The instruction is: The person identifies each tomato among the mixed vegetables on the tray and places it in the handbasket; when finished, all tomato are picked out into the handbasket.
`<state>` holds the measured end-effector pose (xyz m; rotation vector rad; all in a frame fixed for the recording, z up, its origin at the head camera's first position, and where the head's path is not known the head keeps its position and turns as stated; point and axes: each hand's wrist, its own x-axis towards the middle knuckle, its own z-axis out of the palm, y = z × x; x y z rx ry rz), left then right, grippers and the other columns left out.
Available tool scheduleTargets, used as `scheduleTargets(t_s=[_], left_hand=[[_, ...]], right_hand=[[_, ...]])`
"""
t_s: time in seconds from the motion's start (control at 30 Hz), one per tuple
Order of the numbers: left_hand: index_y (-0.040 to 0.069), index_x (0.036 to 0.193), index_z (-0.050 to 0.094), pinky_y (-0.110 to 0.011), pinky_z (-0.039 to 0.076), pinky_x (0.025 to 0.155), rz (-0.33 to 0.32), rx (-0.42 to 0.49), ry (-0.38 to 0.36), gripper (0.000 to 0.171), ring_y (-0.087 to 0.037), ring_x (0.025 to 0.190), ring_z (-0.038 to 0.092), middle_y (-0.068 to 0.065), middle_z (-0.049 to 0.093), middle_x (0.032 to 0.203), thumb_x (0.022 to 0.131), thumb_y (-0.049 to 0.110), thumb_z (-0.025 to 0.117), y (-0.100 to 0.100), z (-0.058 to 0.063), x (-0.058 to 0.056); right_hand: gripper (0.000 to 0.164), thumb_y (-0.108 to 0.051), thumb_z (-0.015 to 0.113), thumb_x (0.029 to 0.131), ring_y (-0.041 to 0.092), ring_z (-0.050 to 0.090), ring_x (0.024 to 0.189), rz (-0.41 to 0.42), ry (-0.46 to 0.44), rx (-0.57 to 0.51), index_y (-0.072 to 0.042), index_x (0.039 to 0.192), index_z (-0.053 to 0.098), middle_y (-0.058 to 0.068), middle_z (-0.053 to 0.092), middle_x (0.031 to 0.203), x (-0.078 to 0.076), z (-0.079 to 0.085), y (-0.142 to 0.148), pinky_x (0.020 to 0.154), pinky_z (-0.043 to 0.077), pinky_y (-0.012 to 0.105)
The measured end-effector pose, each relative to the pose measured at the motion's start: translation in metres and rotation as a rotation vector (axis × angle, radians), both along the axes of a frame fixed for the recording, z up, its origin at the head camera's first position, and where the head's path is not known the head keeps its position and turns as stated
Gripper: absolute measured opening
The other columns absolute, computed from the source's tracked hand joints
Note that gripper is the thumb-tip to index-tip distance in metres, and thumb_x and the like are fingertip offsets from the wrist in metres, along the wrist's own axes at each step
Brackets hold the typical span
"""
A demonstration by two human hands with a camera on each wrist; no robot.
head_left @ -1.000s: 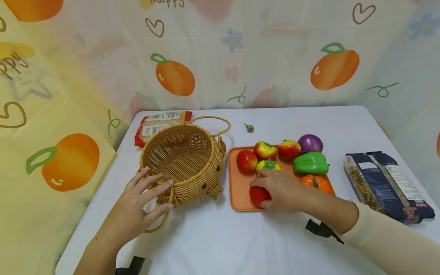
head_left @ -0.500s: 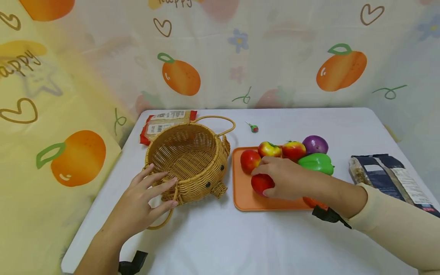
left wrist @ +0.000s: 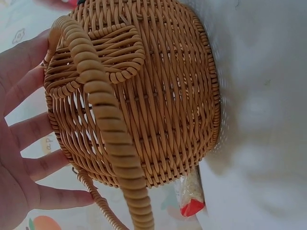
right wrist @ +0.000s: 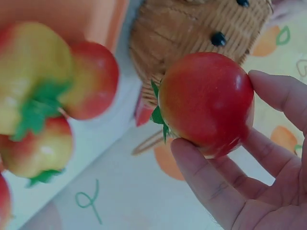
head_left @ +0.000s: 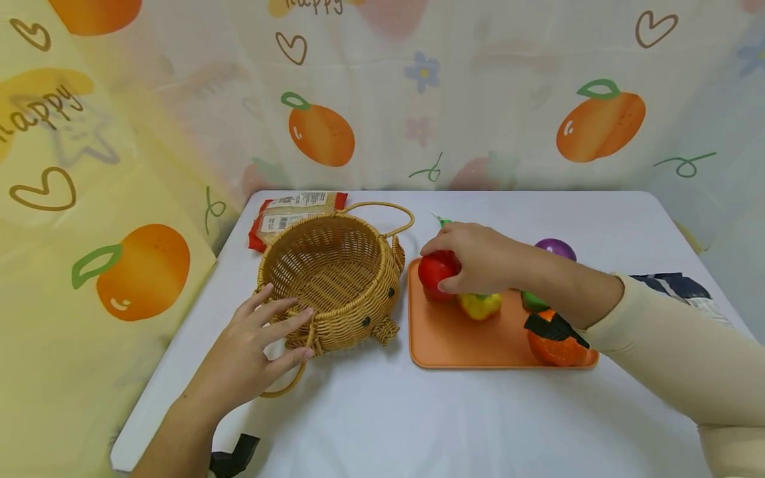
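Note:
My right hand (head_left: pixel 481 259) grips a red tomato (head_left: pixel 438 273) between thumb and fingers, over the left part of the orange tray (head_left: pixel 454 352). Green leaves show on the tomato's side in the right wrist view. My left hand (head_left: pixel 251 355) rests with spread fingers at the near-left rim of a wicker basket (head_left: pixel 343 328), beside its looped handle (left wrist: pixel 103 100). On the tray lie a yellow fruit (head_left: pixel 481 307) with a green top, an orange pumpkin (head_left: pixel 556 350) and a green pepper (head_left: pixel 532 302), partly behind my arm. More red-and-yellow fruits (right wrist: pixel 93 81) show in the right wrist view.
A red-edged packet (head_left: pixel 281 216) lies behind the basket. Beyond the tray's back edge sits a purple ball-shaped vegetable (head_left: pixel 557 248). A small green-stemmed item (head_left: pixel 442 220) is partly hidden behind my right hand. My right sleeve overlaps a dark packet (head_left: pixel 681 287) at the right.
My right hand has lifted the tomato from the tray's front and carried it up toward the back left. The left hand stays at the basket rim. The head view has shifted slightly.

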<state>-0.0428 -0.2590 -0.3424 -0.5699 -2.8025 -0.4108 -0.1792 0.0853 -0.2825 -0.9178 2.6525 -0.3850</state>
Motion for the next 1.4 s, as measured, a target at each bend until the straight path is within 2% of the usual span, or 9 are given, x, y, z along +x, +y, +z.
scheduleTargets(t_s=[0.37,0.53,0.67,0.8,0.93,1.1,1.4], left_hand=[[0.028,0.126,0.064,-0.065,0.041,0.097,-0.001,-0.001,-0.001,0.057,-0.041,0.136,0.034,-0.006,0.06,0.129,0.073,0.041,0.08,0.0,0.0,0.001],[0.027,0.125,0.064,-0.064,0.041,0.097,-0.007,0.008,0.012,0.056,-0.041,0.136,0.034,-0.006,0.06,0.13,0.073,0.04,0.08,0.001,-0.002,0.001],[0.027,0.126,0.064,-0.064,0.041,0.097,-0.004,0.013,0.01,0.056,-0.041,0.136,0.034,-0.005,0.059,0.13,0.073,0.04,0.08,0.002,-0.002,0.002],[0.03,0.127,0.062,-0.064,0.041,0.097,0.0,0.013,-0.006,0.057,-0.04,0.136,0.033,-0.005,0.059,0.131,0.074,0.042,0.079,0.003,-0.001,0.002],[0.031,0.127,0.062,-0.064,0.041,0.098,-0.002,0.013,-0.011,0.057,-0.04,0.137,0.033,-0.005,0.059,0.131,0.074,0.043,0.078,0.003,-0.001,0.001],[0.03,0.126,0.063,-0.064,0.041,0.097,-0.003,0.017,-0.008,0.056,-0.04,0.136,0.033,-0.005,0.059,0.131,0.074,0.043,0.078,0.003,-0.001,0.001],[0.027,0.125,0.064,-0.063,0.041,0.098,-0.003,0.019,0.008,0.056,-0.04,0.136,0.034,-0.005,0.059,0.13,0.073,0.042,0.079,0.0,-0.002,0.001]], right_hand=[[0.05,-0.03,0.072,0.08,0.019,0.05,0.106,0.089,0.116,-0.025,-0.021,0.127,0.059,0.002,0.056,0.119,-0.025,0.03,-0.043,0.08,0.055,0.032],[0.051,-0.03,0.071,0.082,0.018,0.049,0.105,0.101,0.121,-0.037,-0.02,0.13,0.058,0.002,0.056,0.119,-0.033,0.043,-0.063,0.081,0.053,0.031],[0.052,-0.031,0.07,0.083,0.018,0.049,0.106,0.113,0.122,-0.051,-0.022,0.132,0.056,0.002,0.054,0.121,-0.033,0.047,-0.08,0.084,0.052,0.031],[0.051,-0.033,0.07,0.083,0.017,0.048,0.107,0.133,0.116,-0.07,-0.025,0.132,0.056,0.002,0.054,0.123,-0.031,0.041,-0.095,0.085,0.052,0.029],[0.05,-0.032,0.07,0.084,0.017,0.049,0.11,0.163,0.096,-0.079,-0.025,0.131,0.056,0.001,0.054,0.126,-0.028,0.028,-0.108,0.085,0.054,0.029],[0.054,-0.033,0.069,0.085,0.018,0.049,0.116,0.211,0.081,-0.024,-0.025,0.136,0.052,0.003,0.048,0.136,-0.023,0.012,-0.119,0.089,0.053,0.031],[0.051,-0.029,0.071,0.084,0.015,0.053,0.107,0.332,0.133,0.066,-0.024,0.132,0.056,0.002,0.053,0.124,-0.017,0.0,-0.127,0.086,0.051,0.026]])
